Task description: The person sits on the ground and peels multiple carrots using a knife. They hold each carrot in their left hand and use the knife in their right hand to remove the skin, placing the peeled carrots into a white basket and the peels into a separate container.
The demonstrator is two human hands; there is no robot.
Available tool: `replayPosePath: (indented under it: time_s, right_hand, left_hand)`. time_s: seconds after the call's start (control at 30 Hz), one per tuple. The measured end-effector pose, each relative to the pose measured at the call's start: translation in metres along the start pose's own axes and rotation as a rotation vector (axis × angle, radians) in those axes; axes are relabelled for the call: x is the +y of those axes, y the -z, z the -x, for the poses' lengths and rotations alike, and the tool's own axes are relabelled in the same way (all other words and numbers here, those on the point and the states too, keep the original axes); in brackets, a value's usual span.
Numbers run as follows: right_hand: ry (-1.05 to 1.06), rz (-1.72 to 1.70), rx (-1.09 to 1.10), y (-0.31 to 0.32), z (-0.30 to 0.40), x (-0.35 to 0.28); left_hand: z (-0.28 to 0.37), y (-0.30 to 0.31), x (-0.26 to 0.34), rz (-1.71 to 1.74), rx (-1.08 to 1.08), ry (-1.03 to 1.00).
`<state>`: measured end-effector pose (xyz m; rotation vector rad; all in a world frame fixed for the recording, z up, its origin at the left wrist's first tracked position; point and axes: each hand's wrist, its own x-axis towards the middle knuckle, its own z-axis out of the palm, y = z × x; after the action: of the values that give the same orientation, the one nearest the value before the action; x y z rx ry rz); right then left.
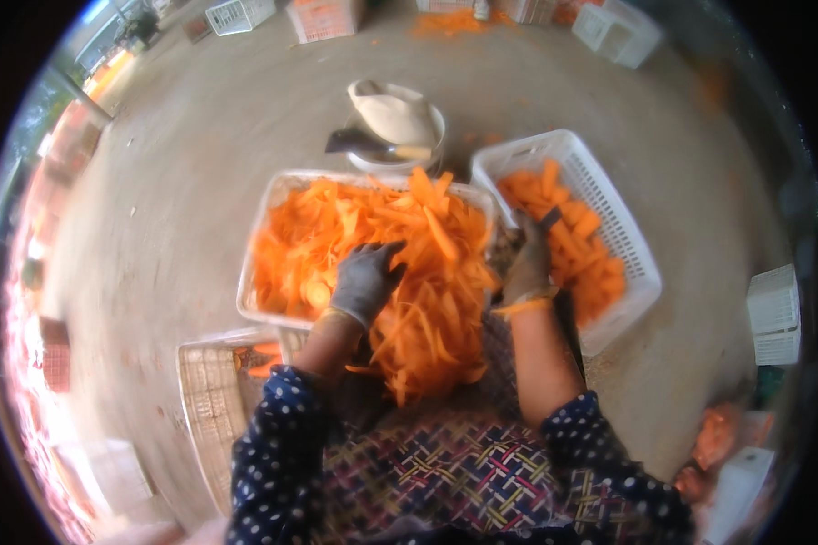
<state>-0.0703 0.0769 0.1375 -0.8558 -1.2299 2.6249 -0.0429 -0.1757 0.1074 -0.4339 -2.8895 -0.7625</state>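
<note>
My left hand (367, 285), in a grey glove, is over the heap of orange carrot peelings (327, 231) with thumb and fingers apart and nothing visible in it. The peelings fill a white plastic crate (262, 315) and spill over its near edge toward my lap. My right hand (528, 266), gloved and blurred, is between this crate and a second white crate (644, 286). A small dark tool (551, 218), its kind unclear, sticks out from its fingers. Peeled carrot pieces (576, 238) lie in the second crate.
Beyond the peelings, a white bucket (438, 133) bears a pale cloth bag (395, 112) and a cleaver (361, 143) with a wooden handle. At lower left, a crate (211, 388) holds several carrots (266, 361). More crates (320, 19) stand around the concrete floor (198, 150).
</note>
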Motion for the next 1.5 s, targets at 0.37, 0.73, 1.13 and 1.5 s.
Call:
replayPosePath:
  time_s: [0.37, 0.73, 1.13, 1.5]
  right_hand:
    - [-0.189, -0.037, -0.143, -0.019, 0.051, -0.011]
    - [0.233, 0.703, -0.560, -0.033, 0.068, 0.002]
    - [0.714, 1.241, -1.159, -0.027, 0.098, 0.040]
    - [0.623, 1.828, -0.885, 0.029, 0.011, 0.102]
  left_hand:
    - [-0.079, -0.085, 0.003, -0.386, -0.217, -0.387]
    - [0.034, 0.051, 0.025, 1.750, -0.282, 0.551]
    - [0.090, 0.078, 0.056, 0.959, -0.198, 0.693]
    - [0.051, 0.046, 0.061, 0.845, -0.321, 0.538]
